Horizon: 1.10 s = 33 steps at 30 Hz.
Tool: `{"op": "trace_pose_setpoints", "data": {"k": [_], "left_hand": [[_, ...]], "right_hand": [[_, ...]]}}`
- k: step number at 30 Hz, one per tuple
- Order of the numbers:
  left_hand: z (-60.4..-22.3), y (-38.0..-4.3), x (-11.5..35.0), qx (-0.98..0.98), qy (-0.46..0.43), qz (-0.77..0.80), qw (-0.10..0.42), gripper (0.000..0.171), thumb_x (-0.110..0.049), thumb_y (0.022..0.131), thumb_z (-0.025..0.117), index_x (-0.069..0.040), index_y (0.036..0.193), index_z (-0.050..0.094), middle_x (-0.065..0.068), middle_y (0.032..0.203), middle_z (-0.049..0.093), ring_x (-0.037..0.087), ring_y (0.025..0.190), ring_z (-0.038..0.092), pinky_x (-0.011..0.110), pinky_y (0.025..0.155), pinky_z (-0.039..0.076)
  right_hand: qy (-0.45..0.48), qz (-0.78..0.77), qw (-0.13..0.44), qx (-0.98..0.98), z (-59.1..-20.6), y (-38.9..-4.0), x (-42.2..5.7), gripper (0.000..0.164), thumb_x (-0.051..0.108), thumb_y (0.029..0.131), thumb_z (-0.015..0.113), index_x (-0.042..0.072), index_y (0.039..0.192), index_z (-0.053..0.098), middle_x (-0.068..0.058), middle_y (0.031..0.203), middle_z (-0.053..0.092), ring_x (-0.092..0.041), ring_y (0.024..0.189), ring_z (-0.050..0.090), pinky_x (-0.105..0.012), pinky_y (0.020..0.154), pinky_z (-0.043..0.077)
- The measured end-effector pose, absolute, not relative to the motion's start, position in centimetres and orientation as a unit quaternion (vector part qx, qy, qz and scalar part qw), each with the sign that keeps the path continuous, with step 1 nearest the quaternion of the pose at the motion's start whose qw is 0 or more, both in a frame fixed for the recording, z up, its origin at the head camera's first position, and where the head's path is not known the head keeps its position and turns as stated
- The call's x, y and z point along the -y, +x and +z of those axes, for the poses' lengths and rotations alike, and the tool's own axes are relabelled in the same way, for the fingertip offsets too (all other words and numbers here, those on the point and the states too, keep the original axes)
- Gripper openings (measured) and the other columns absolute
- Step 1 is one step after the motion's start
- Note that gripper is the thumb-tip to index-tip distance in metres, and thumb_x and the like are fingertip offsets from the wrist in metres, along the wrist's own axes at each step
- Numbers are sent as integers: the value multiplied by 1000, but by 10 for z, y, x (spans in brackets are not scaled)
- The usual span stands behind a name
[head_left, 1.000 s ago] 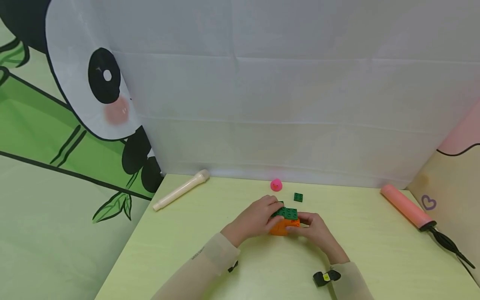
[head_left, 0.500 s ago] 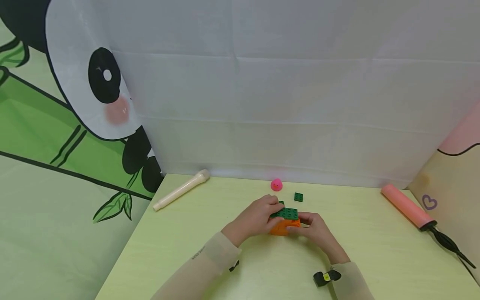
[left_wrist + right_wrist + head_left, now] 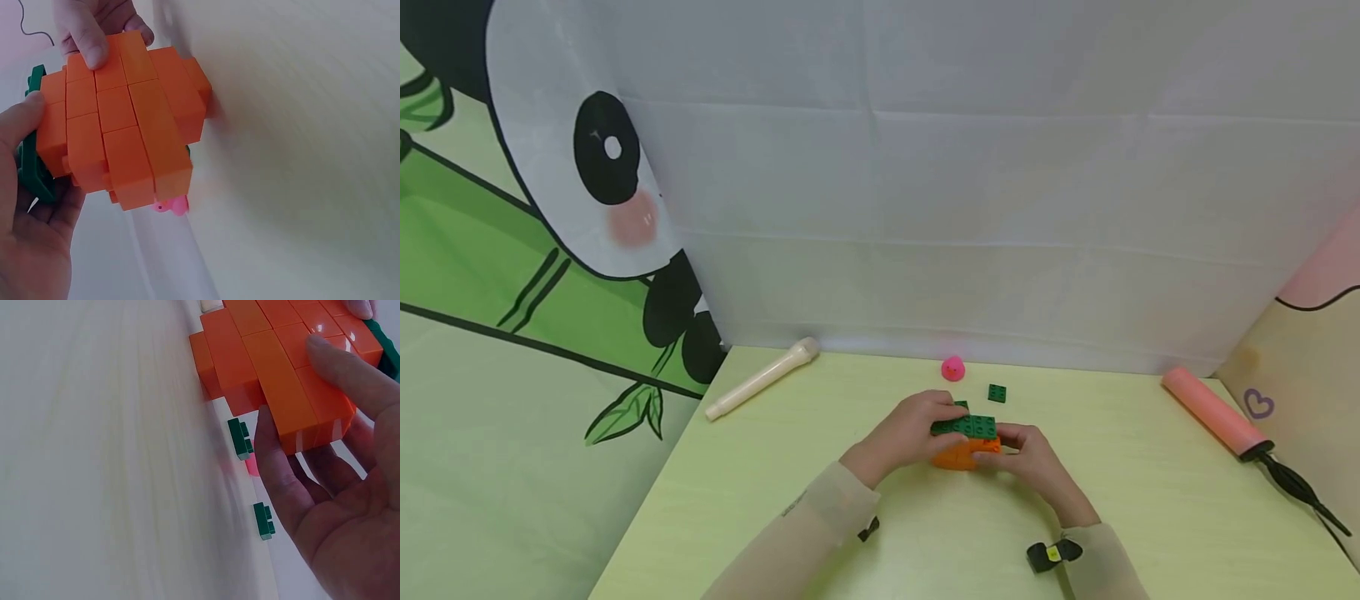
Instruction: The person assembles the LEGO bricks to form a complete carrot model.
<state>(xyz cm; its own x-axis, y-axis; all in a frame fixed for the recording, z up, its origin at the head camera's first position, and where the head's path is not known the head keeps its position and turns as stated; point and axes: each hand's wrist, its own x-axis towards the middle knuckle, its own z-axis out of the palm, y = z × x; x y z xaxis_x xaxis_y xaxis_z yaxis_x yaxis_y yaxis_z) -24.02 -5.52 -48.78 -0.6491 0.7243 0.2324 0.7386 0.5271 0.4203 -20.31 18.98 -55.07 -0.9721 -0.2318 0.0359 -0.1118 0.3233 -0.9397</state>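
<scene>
Both hands hold a building-brick model [image 3: 958,457], made of rows of orange bricks with green bricks [image 3: 973,427] along its top. At its left end, my left hand [image 3: 906,429] grips the green top; in the left wrist view its thumb lies on the green edge and its fingers curl behind. My right hand [image 3: 350,506] holds the opposite end, thumb on the orange face and fingers round the other side. A dark wrist camera [image 3: 1052,554] sits at the right cuff.
Behind the model, a small green brick [image 3: 997,393] and a pink toy duck [image 3: 952,368] rest on the pale table [image 3: 850,550]. A cream stick [image 3: 763,379] lies far left, a pink hand pump [image 3: 1213,414] far right. A white sheet [image 3: 925,208] stands behind.
My left hand's fingers have shifted a little on the model, and more of its left end, green and orange, now shows. The right hand stays in place.
</scene>
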Motion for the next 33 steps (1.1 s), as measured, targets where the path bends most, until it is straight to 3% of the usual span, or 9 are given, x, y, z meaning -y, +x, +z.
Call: {"op": "trace_pose_setpoints", "data": {"k": [6,14,23,33], "left_hand": [[-501,-248,58,857,-408,-315,-4,37,-33,97,77,-14,128,74,-6,103,63,9,87,54,20,78,49],[-526,-254,67,842,-347,-409,-54,52,-37,92,82,-24,138,62,-12,130,64,9,111,58,29,97,51],[-543,-254,75,814,-323,-479,-61,36,-31,90,85,-25,121,66,-15,106,67,11,103,58,31,91,51],[-563,-250,82,789,-313,-528,-38,31,-28,93,82,-22,120,68,-13,108,69,14,104,62,38,97,52]], "right_hand": [[-105,-569,47,-814,-553,-205,-192,37,19,89,86,5,122,76,-5,118,75,-35,124,62,-56,105,48],[-104,-567,48,-816,-553,-208,-193,39,21,88,87,5,123,76,-5,116,76,-33,121,64,-54,104,49],[-93,-560,48,-822,-554,-209,-195,40,23,88,87,5,122,76,-5,117,76,-35,122,64,-55,104,49],[-85,-556,53,-825,-560,-208,-192,39,27,87,88,10,120,77,-1,114,76,-30,117,66,-49,100,53]]}}
